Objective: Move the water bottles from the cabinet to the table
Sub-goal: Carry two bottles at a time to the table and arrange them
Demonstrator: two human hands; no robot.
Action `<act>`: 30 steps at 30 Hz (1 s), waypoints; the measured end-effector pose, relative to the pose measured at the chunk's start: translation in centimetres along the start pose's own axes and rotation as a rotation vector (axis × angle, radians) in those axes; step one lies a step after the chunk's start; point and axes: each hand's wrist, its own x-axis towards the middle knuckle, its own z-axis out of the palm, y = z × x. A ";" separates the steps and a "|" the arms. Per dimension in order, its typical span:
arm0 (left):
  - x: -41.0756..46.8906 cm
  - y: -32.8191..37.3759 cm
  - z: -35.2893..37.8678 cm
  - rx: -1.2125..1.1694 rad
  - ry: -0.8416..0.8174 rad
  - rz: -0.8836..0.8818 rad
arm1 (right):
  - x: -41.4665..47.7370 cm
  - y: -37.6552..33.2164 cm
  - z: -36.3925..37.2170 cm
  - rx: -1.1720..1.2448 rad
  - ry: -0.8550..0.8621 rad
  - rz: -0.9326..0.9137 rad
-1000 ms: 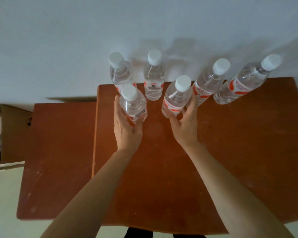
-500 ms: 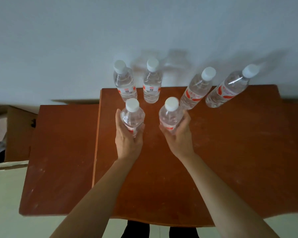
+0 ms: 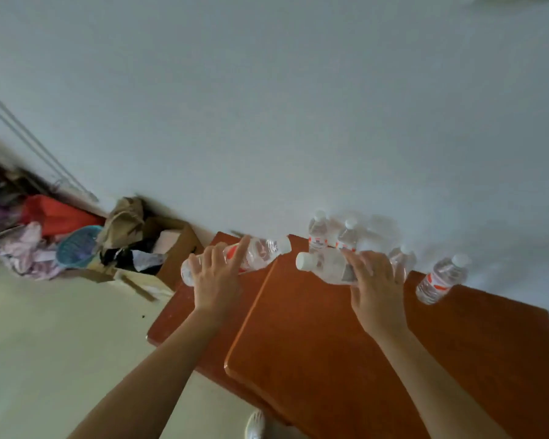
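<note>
— What are the hands doing?

— Each has a water bottle lifted off the wood. The left hand (image 3: 216,277) grips the left bottle (image 3: 260,253), fingers wrapped over its middle and the forefinger stretched along it. That bottle lies nearly sideways in the air over the far edge of the lower wooden surface (image 3: 184,315), with its white cap pointing right.

— And the other?

— The right hand (image 3: 376,283) holds the right bottle (image 3: 327,264), fingers curled over its lower half, cap pointing left. It hangs above the cabinet top (image 3: 330,343), near the back left corner.

— What stands on the cabinet?

— Four bottles along the back edge, against the wall (image 3: 267,122). The first bottle (image 3: 318,231) is nearest the back left corner, and the second bottle (image 3: 347,234) is just beside it. The third bottle (image 3: 403,259) is blurred and partly hidden behind the right hand's fingers. The fourth bottle (image 3: 439,278) stands apart, further right.

— Anything around it?

— On the floor (image 3: 61,327), beyond the lower surface, there is a stuffed cardboard box (image 3: 175,245), a teal basket (image 3: 76,248) and some red cloth (image 3: 54,215). A white shoe (image 3: 255,424) shows below the cabinet's front edge.
</note>
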 end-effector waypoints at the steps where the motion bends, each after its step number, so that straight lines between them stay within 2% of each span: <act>1: -1.9 -0.8 -1.8 0.066 0.018 -0.058 | 0.7 -1.2 -0.9 0.006 0.001 -0.047; 4: -8.4 -2.1 -6.0 0.196 -0.062 -0.177 | 0.7 -5.3 -2.7 0.038 -0.001 -0.227; 8: -18.1 -4.9 -9.9 0.293 -0.218 -0.308 | -1.1 -11.9 -3.2 0.091 -0.102 -0.476; 16: -39.8 -14.2 -18.8 0.389 -0.184 -0.726 | -10.2 -32.4 -4.0 0.229 -0.126 -0.877; 21: -56.7 -19.2 -23.6 0.425 -0.143 -1.010 | -20.9 -48.2 -4.0 0.322 -0.165 -1.159; 25: -72.6 -22.8 -27.3 0.468 -0.124 -1.249 | -33.4 -61.1 -4.4 0.467 -0.133 -1.376; 27: -79.6 -24.3 -28.9 0.462 -0.135 -1.366 | -39.1 -66.7 -5.0 0.547 -0.075 -1.492; 30: -87.8 -25.6 -31.7 0.463 -0.114 -1.551 | -46.3 -73.4 -6.5 0.550 -0.129 -1.639</act>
